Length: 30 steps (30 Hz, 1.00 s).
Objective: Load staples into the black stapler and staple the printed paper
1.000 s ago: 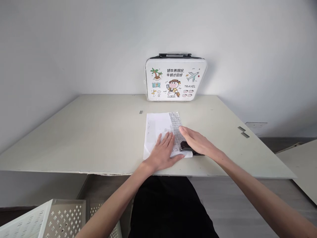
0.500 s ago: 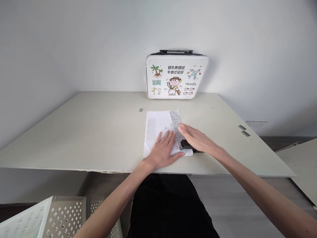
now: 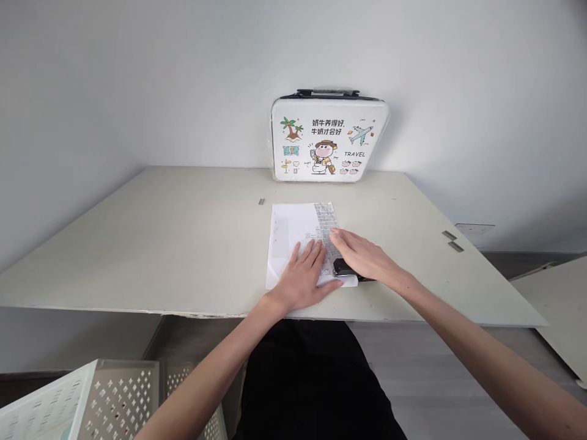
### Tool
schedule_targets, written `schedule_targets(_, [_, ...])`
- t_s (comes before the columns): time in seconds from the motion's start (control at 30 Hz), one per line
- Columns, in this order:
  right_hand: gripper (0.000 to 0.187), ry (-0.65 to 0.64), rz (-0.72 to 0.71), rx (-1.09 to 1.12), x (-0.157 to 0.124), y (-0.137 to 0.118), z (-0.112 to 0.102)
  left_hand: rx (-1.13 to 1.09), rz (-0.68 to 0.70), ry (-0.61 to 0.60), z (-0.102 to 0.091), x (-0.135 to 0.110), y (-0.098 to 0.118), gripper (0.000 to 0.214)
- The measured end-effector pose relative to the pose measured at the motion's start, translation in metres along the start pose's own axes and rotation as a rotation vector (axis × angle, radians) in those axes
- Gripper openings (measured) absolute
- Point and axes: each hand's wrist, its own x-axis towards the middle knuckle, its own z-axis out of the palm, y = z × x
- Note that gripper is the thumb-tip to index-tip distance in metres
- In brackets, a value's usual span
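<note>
My left hand lies flat with fingers spread on a white sheet of paper, pressing it to the table. The sheet has printed text and a grey patterned strip along its right side. My right hand is closed over a black stapler, its palm on top and its fingers pointing left. The stapler's front end sits at the paper's lower right edge. Most of the stapler is hidden under my right hand.
A white case with cartoon prints and a dark handle stands at the back of the table by the wall. Small grey metal pieces lie on the right, another near the paper. A perforated white basket is below left.
My hands, the paper and the stapler hold almost the same positions. The view has shifted very slightly.
</note>
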Motion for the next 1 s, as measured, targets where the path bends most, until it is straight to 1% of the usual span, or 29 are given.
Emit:
schedule_targets(0.1, [0.077, 0.001, 0.016, 0.000, 0.0009, -0.0003, 0.0013, 0.020, 0.013, 0.030, 0.0024, -0.0005, -0.0005, 0.089])
schedule_targets(0.2, [0.076, 0.004, 0.027, -0.003, 0.0008, -0.0018, 0.0013, 0.025, 0.016, 0.029, 0.0030, -0.0011, -0.0002, 0.088])
schedule_targets(0.5, [0.068, -0.012, -0.031, -0.015, -0.0015, -0.0030, -0.0005, 0.027, 0.024, 0.050, 0.0043, -0.0006, -0.0008, 0.087])
schedule_targets(0.7, [0.062, -0.019, -0.052, -0.073, -0.0019, -0.0064, 0.0001, 0.016, 0.016, 0.034, 0.0021, -0.0007, 0.0007, 0.088])
schedule_targets(0.83, [0.063, -0.035, -0.053, -0.068, -0.0012, -0.0052, -0.0014, 0.016, 0.018, 0.042, 0.0005, -0.0012, 0.0014, 0.087])
schedule_targets(1.0, [0.063, -0.038, -0.053, -0.046, -0.0003, -0.0024, -0.0016, 0.007, 0.009, 0.016, -0.0004, -0.0012, 0.0005, 0.088])
